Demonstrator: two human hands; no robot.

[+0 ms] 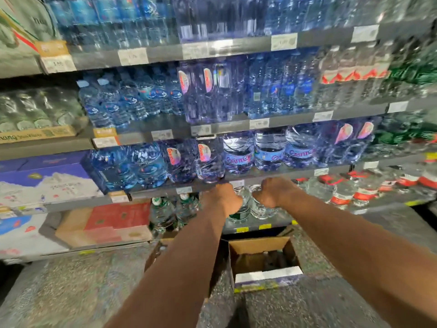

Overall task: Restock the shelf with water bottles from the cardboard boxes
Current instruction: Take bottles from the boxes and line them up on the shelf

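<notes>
Both my arms reach into the lowest shelf (257, 224). My left hand (224, 197) grips the top of a clear bottle with a green label (241, 213). My right hand (274, 191) grips a second clear bottle (260, 209) right beside it. Both bottles stand upright on the shelf, their caps hidden by my fingers. An open cardboard box (262, 261) sits on the floor below my arms; dark shapes lie inside it, too blurred to identify.
Two green-capped bottles (173, 213) stand left of my hands and red-labelled bottles (364, 188) to the right. Shelves above hold several blue bottles (267, 150). A red and brown carton (111, 223) lies at lower left. Speckled floor (71, 292) spreads below.
</notes>
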